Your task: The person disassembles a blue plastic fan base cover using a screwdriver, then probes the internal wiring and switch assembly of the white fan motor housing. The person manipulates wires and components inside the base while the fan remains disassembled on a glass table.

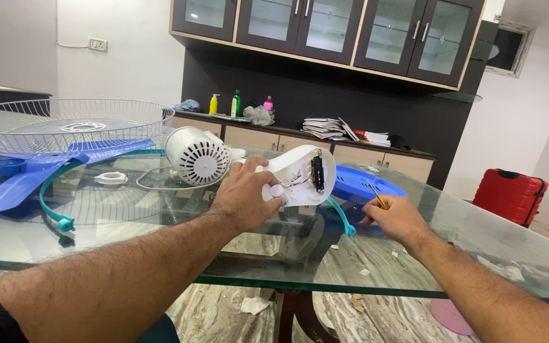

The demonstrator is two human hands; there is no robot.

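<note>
head view of a fan being worked on over a clear glass table (478, 248). the person's left hand (247, 194) is wrapping its fingers around the white plastic fan body with an open, rounded end showing wires and a dark part inside (297, 174), gripping it just above the glass near the table's middle; a small white knob is sitting beside the thumb. the white ribbed motor housing with slotted vents (196, 155) is lying just behind that hand, joined to the body. the right hand (396, 217) is closing on a slim yellow-handled screwdriver (376, 195), its tip pointing up and away towards the blue plastic base piece (360, 183) lying just behind the open end. a thin turquoise plastic rim band (55, 213) is curving across the glass from the left edge and passing under the body. further left, the blue plastic fan blades (39, 171) are resting beneath a round white wire guard (65, 124), with a small white plastic ring (110, 178) near them. bottles and stacked papers are standing on the dark cabinet counter (351, 141) behind, and a red hard suitcase (509, 195) is standing on the floor at right
</note>
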